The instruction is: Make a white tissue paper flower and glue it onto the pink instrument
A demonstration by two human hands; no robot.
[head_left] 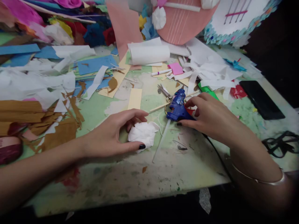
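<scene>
A white crepe-paper flower [143, 134] rests on the table, held between the thumb and fingers of my left hand [112, 132]. To its right lies a blue glue gun [177, 107], a translucent glue stick [162, 138] jutting out of its rear toward the table's front edge. The thumb and fingers of my right hand [207, 116] close around the gun's handle by the red trigger. Just behind the gun are scissors [165, 91], and a thin wooden stick [158, 108] passes underneath or behind it; which one, I cannot tell.
Brown crepe paper [21, 113] and white strips [37, 85] cover the left side. A white paper roll [149, 55] lies at the back, before a pink guitar-like craft panel [179, 25]. On the right are a black phone [262, 99] and eyeglasses [281, 144]. A black cord [218, 155] runs off the front edge.
</scene>
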